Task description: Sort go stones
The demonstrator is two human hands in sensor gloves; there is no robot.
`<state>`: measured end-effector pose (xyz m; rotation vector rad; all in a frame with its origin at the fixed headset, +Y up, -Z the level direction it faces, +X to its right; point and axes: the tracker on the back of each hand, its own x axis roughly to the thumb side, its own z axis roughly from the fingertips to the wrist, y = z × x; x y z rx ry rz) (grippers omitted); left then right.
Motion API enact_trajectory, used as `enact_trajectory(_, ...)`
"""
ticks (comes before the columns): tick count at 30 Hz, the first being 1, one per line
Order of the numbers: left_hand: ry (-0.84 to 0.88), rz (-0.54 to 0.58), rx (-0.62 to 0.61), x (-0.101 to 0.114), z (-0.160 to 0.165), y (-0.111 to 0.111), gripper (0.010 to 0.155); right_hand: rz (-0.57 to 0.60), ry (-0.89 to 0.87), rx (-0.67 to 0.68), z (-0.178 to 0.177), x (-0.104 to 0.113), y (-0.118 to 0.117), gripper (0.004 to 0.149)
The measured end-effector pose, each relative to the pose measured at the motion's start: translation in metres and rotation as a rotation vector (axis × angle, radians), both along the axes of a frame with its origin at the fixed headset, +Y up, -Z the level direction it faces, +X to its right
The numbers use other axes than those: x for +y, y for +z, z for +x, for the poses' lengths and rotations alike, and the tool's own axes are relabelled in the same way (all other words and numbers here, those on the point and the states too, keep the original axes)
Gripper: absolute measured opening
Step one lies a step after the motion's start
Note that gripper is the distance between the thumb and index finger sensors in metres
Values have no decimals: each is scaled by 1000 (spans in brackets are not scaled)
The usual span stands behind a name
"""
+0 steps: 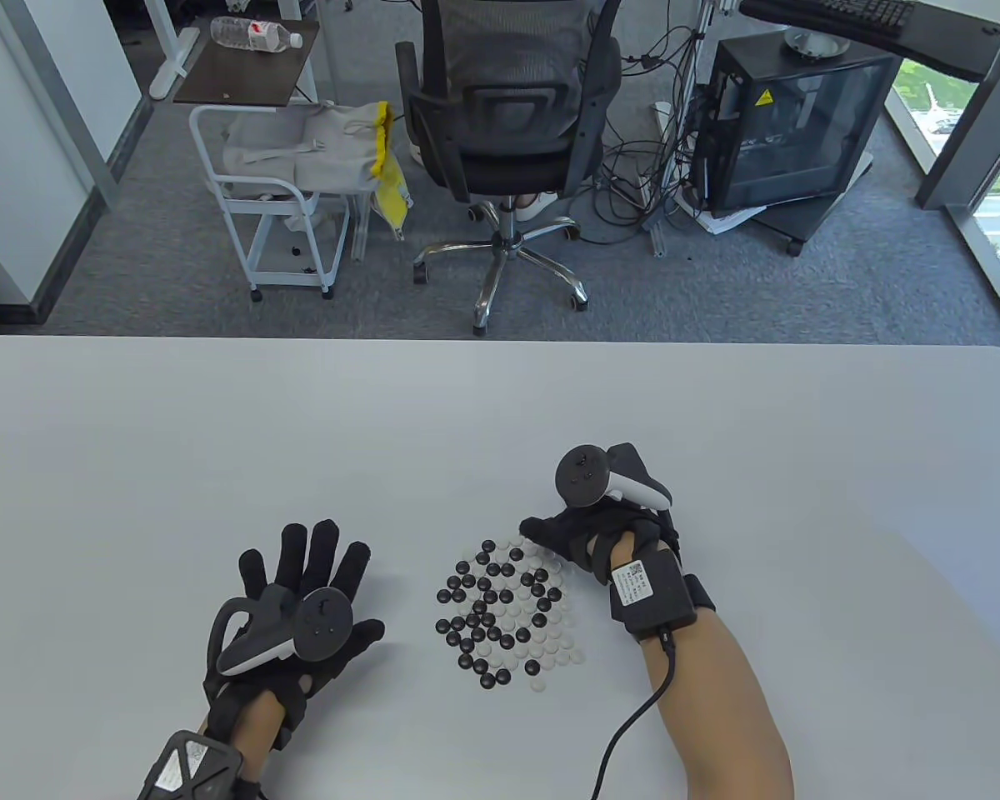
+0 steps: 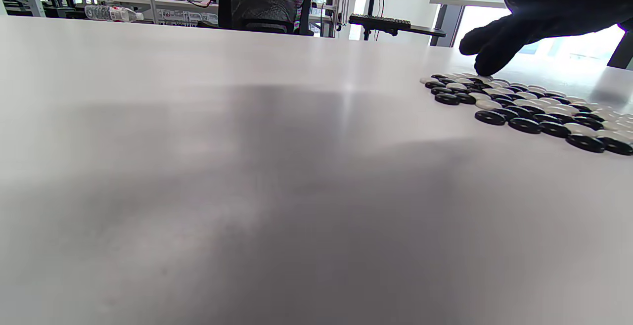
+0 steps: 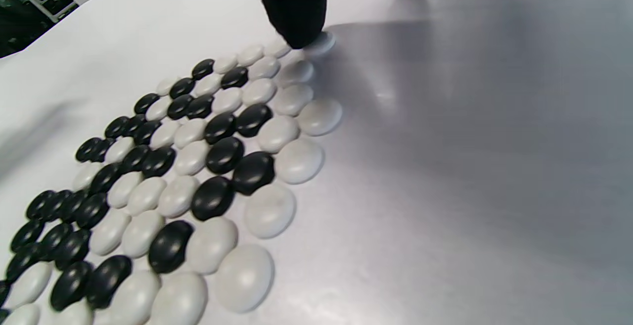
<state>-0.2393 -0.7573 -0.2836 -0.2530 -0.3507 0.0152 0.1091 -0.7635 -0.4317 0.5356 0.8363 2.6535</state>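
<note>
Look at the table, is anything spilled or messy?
Nothing is broken or spilled. The black and white Go stones lie jumbled together in one flat patch on the table, not sorted yet. The right hand touches a white stone at the patch's far edge with a fingertip; the left hand rests flat beside it.

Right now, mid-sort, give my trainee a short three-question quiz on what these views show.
1. True or false: the left hand lies flat on the table, fingers spread, apart from the mixed stones.
2. Which colour is the stone under the right hand fingertip? A) black B) white
3. Fill in: that stone sits at the pile's ____ edge, away from the person.

Key: 1 true; 2 B; 3 far.
</note>
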Motion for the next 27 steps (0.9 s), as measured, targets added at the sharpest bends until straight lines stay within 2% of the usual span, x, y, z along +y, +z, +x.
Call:
enact_trajectory(7,-1,-9,12,-2,0,-1,87,-29,138,-212,77,8,-2,71)
enact_trajectory(16,0,-3,18,-2,-1,-1,87,-54,226,-459,175,12,20,72)
enact_trajectory(21,3,-1,17,-3,0,-2,87,-84,221,-519,195,13,29,73)
enact_trajectory(24,2,2,17,-3,0,-2,87,-50,224,-469,187,22,29,74)
enact_trajectory(27,4,4,19,-3,-1,-2,87,-38,162,-336,160,38,31,72)
